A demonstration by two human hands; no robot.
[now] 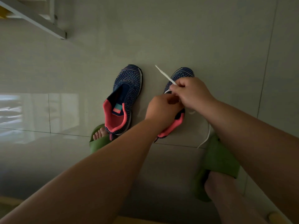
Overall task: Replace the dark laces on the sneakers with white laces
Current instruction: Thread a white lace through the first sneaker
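Two dark blue knit sneakers with pink linings stand side by side on the tiled floor. The left sneaker has no lace in it. My hands cover most of the right sneaker. My right hand pinches a white lace, whose free end sticks up and to the left. My left hand rests on the right sneaker's middle with its fingers curled; what they hold is hidden. The lace's other end trails on the floor to the right of the shoe.
My feet in green slippers sit near the sneakers, one behind the left sneaker's heel, the other at the lower right. A white furniture frame stands at the top left. A yellow edge runs along the bottom.
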